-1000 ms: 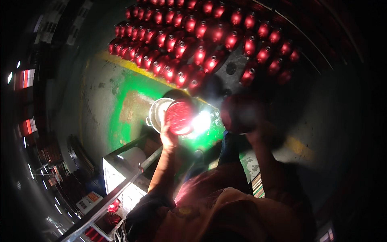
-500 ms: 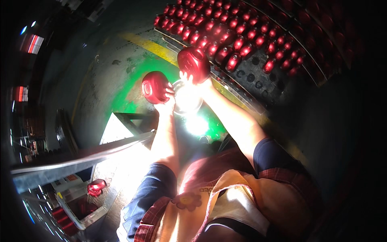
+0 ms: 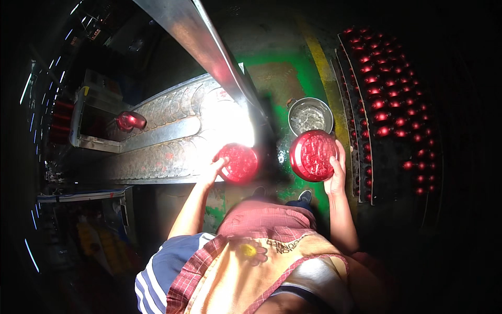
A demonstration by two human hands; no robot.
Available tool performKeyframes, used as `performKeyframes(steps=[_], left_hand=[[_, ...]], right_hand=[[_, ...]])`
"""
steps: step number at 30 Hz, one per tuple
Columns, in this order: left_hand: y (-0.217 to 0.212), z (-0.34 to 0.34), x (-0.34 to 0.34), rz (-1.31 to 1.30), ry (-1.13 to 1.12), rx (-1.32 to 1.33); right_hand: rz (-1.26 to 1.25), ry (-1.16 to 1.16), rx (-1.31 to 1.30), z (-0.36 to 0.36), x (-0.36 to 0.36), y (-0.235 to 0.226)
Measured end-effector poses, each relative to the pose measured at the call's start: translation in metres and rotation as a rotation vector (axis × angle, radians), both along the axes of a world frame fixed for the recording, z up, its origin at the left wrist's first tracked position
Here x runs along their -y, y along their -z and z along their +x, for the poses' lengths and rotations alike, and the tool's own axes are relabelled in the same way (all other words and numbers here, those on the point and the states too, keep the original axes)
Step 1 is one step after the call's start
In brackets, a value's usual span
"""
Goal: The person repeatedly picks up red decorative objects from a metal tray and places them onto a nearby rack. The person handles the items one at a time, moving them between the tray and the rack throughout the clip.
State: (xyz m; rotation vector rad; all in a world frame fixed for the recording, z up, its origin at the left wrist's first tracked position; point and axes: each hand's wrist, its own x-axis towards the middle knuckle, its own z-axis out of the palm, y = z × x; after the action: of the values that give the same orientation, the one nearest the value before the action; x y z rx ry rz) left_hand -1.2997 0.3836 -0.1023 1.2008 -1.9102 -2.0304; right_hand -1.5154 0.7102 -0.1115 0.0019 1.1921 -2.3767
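Note:
My left hand (image 3: 213, 168) grips a round red lamp lens (image 3: 238, 162) at the near end of a metal tray (image 3: 157, 137) lined with rows of clear round lenses. My right hand (image 3: 336, 170) grips a second round red lens (image 3: 312, 155), held up on edge just below a small metal pot (image 3: 309, 115) that stands on the green floor. The two hands are apart, one lens in each.
Long racks (image 3: 397, 110) with several red round lenses run along the right. A bright metal bar (image 3: 201, 44) crosses above the tray. One more red lens (image 3: 129, 121) lies at the tray's left end. Yellow and green paint marks the floor; my shoe (image 3: 305, 197) shows below.
The view has swung from the racks toward the metal tray. My hands, close together before, have spread apart, each with a red lens; the left one has reached the tray.

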Motion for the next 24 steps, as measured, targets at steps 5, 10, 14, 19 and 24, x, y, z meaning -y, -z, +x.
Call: performKeyframes(steps=[5, 10, 14, 19, 24], left_hand=[[-0.023, 0.086, 0.084, -0.971, -0.278, 0.059], [0.003, 0.123, 0.144, -1.164, -0.412, 0.099], [0.05, 0.127, 0.147, -1.132, -0.396, 0.25], [0.038, 0.12, 0.119, -1.193, -0.336, 0.261], [-0.01, 0.03, 0.026, -0.845, -0.316, -0.378]], right_hand=[[0.567, -0.218, -0.894, 0.106, 0.191, -0.037], [0.7, -0.223, -0.992, 0.191, 0.351, -0.009], [1.012, -0.355, -1.102, 0.21, 0.392, 0.03], [0.837, -0.407, -1.032, 0.212, 0.372, 0.021], [0.496, -0.194, -1.071, 0.119, 0.241, 0.029]])
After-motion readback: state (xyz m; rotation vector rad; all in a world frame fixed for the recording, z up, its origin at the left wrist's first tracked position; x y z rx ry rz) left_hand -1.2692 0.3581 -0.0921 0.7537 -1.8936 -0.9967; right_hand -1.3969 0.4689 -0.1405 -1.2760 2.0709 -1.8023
